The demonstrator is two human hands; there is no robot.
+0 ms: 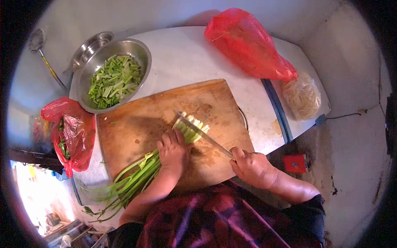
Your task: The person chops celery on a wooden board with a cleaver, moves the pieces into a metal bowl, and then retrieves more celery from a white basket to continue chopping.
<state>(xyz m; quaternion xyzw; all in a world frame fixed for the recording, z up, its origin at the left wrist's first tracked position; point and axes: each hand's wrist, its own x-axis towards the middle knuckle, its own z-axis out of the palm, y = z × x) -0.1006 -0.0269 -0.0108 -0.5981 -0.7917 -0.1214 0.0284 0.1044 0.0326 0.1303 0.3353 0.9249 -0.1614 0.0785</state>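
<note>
On the wooden cutting board [219, 165] lies a bunch of long green celery stalks [142, 171], pale ends to the upper right, leafy ends hanging past the board's lower left edge. My left hand [171, 149] presses down on the stalks with its fingers closed round them. My right hand [254, 167] grips the handle of a knife [211, 140]. The blade runs from that hand up and left, across the bunch near its pale ends. Short pale pieces [202, 125] sit just beyond the blade, touching it or very close.
A steel bowl [144, 62] of chopped green pieces stands behind the board's left side, beside a smaller metal bowl [99, 38]. Red plastic bags lie at left [78, 136] and at back right [248, 45]. A clear bag of noodle-like strands [304, 97] is at right.
</note>
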